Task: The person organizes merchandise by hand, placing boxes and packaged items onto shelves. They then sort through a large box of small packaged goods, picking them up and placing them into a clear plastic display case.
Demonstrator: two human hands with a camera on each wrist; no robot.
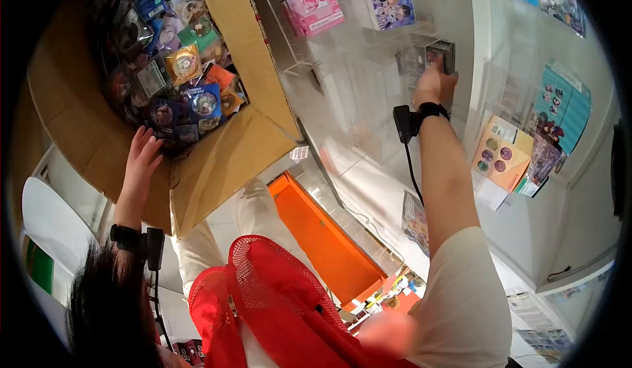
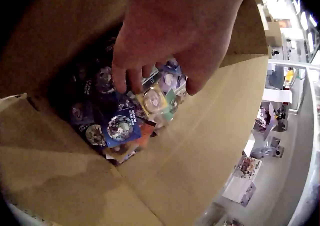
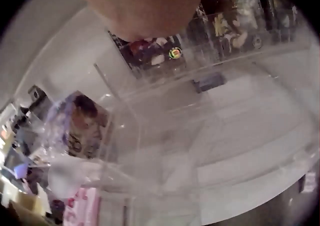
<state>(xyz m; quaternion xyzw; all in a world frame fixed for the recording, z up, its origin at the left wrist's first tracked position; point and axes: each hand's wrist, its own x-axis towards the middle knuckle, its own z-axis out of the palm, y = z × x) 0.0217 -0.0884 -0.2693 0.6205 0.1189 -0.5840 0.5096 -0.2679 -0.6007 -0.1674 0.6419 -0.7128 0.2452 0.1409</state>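
Note:
My left hand (image 1: 141, 157) hangs over the near edge of a pile of round badges in clear wrappers (image 1: 186, 65), inside a large cardboard box (image 1: 227, 164). Its fingers are spread and hold nothing; in the left wrist view, the hand (image 2: 175, 31) hides part of the pile. On the other side my right hand (image 1: 434, 86) reaches to a clear acrylic holder on the shelf, at some dark printed packs (image 1: 447, 53). From the right wrist, a printed pack (image 3: 155, 53) shows just below the hand (image 3: 145, 11). Its fingertips are hidden, so I cannot tell whether they grip it.
A pink box (image 1: 315, 10) and a blue picture box (image 1: 392, 7) stand on the clear shelving. Further right are a yellow box (image 1: 501, 152) and a teal box (image 1: 565, 108). Below lies an orange bin (image 1: 329, 236). Cables trail from both wrist cameras.

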